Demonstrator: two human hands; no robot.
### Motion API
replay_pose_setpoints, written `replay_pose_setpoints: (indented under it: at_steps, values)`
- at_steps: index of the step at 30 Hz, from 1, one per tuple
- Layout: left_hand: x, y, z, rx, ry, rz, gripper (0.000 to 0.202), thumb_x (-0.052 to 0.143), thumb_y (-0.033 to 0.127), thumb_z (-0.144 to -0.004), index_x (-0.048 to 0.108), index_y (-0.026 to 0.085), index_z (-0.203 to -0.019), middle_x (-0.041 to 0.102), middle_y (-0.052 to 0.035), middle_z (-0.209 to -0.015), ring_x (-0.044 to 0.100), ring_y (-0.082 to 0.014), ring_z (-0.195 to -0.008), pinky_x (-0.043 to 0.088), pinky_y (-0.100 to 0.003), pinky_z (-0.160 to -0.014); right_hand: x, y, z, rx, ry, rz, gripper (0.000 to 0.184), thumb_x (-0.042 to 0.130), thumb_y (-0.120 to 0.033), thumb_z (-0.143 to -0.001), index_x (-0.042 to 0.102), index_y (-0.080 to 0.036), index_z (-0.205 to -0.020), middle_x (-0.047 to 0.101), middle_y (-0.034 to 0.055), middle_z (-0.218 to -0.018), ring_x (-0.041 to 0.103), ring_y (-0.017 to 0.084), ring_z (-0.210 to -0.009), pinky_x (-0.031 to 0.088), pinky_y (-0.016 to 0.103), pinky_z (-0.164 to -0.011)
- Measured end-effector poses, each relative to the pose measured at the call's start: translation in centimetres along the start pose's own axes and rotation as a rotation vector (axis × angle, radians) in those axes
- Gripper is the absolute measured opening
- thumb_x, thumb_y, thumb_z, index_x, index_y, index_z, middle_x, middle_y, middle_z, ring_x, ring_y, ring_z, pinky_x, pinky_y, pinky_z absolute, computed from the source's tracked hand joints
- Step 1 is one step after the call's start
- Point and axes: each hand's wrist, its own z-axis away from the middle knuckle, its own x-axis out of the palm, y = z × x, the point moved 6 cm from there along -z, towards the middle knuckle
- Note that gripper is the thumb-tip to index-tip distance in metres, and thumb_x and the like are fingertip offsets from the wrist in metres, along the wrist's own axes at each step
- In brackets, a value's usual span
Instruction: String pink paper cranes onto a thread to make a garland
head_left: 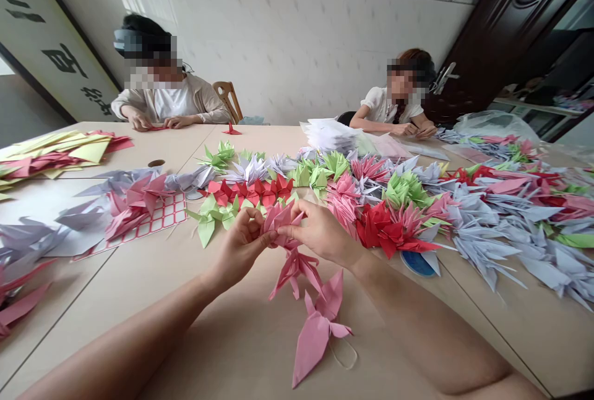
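Observation:
My left hand (244, 248) and my right hand (320, 233) pinch the top of a strung chain of pink origami cranes (297, 270) between their fingers, above the table. A lower pink paper crane (315, 332) hangs from the chain and rests on the tabletop, with a loop of clear thread (344, 357) beside it. Just beyond my hands lies a long band of paper cranes (371, 202) in green, red, pink and pale lilac. A green crane (206, 224) lies closest to my left hand.
Across the table, two seated people (162, 94) (399, 100) work with paper in their hands. A red-gridded sticker sheet (162, 221), a tape roll (156, 163), stacked yellow and red paper (60, 153), a white paper stack (329, 135) and a plastic bag (496, 125) surround the cranes.

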Motion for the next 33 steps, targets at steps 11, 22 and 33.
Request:
replay_pose_setpoints:
  at_steps: [11,22,33]
  values:
    - [0.5,-0.9,-0.2,-0.162,-0.060,0.013,0.038,0.073,0.027,-0.078,0.039,0.023,-0.093,0.071,0.0025,-0.079,0.067,-0.0147,-0.077,0.052,-0.030,-0.074,1.8,1.4,-0.2,0.064,-0.212,-0.317,0.009,0.060,-0.022,-0.082,0.065,-0.016,-0.085,0.070,0.0049,-0.085,0.068,0.017,-0.077,0.054,0.026,-0.064]
    - [-0.2,-1.3,-0.3,-0.165,-0.058,-0.088,0.026,0.071,0.031,-0.078,0.055,0.017,-0.094,0.068,-0.0021,-0.082,0.063,-0.0147,-0.076,0.049,-0.028,-0.070,1.0,0.6,-0.1,-0.025,-0.214,-0.085,0.012,0.060,-0.026,-0.085,0.063,-0.016,-0.090,0.069,0.0035,-0.086,0.066,0.016,-0.079,0.050,0.025,-0.068]
    - [-1.9,-1.5,-0.4,-0.171,0.194,-0.152,0.042,0.065,0.026,-0.079,0.036,0.025,-0.109,0.064,0.0055,-0.072,0.060,-0.0132,-0.064,0.052,-0.031,-0.067,-0.4,2.0,-0.1,-0.053,-0.442,0.369,0.018,0.069,-0.035,-0.078,0.069,-0.018,-0.084,0.067,0.0015,-0.079,0.059,0.016,-0.071,0.038,0.022,-0.060]
